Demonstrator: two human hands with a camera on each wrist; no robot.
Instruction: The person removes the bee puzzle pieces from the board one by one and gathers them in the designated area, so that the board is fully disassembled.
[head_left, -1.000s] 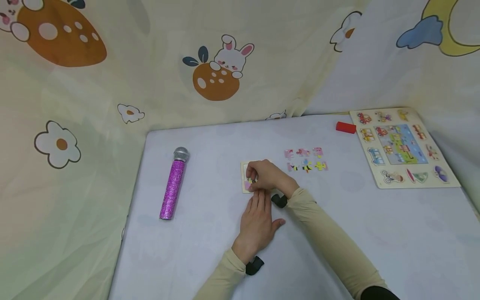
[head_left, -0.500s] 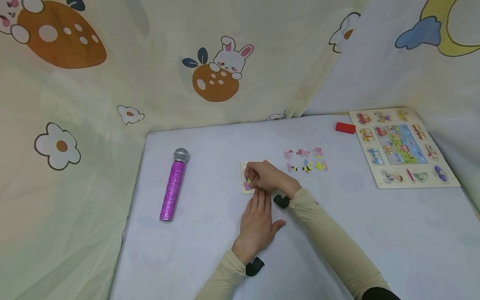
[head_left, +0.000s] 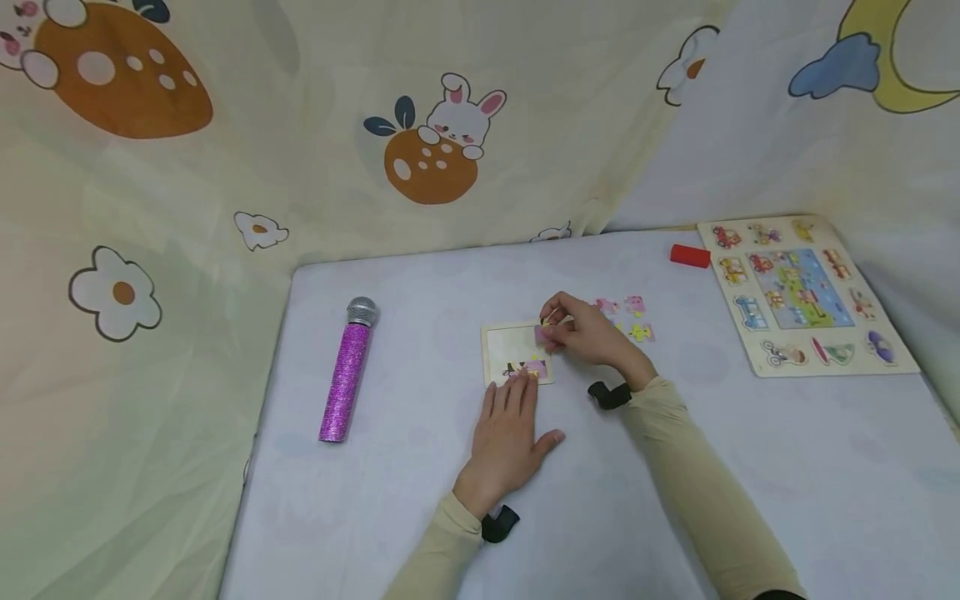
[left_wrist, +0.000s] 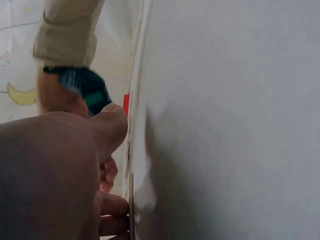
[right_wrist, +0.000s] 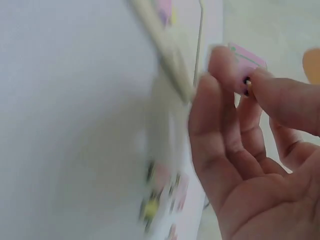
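A small square puzzle tray (head_left: 517,340) lies on the white tabletop, with pink, yellow and black pieces (head_left: 534,367) along its lower edge. My left hand (head_left: 506,442) rests flat with straight fingers, fingertips at that lower edge; in the left wrist view its fingers touch the tray's thin side. My right hand (head_left: 592,332) is over the tray's right edge. In the right wrist view it pinches a pink puzzle piece (right_wrist: 241,65) between thumb and fingers. Loose puzzle pieces (head_left: 634,305) lie right of the tray, some hidden behind the right hand.
A purple glitter microphone (head_left: 347,375) lies to the left. At the back right are a red block (head_left: 690,256) and a large picture puzzle board (head_left: 885,343). A printed curtain (head_left: 315,150) hangs along the table's back and left edges.
My right hand has moved right, from the tray's left part to its right edge, and now holds a pink piece. The left hand has shifted slightly. Pieces in the tray have come into view.
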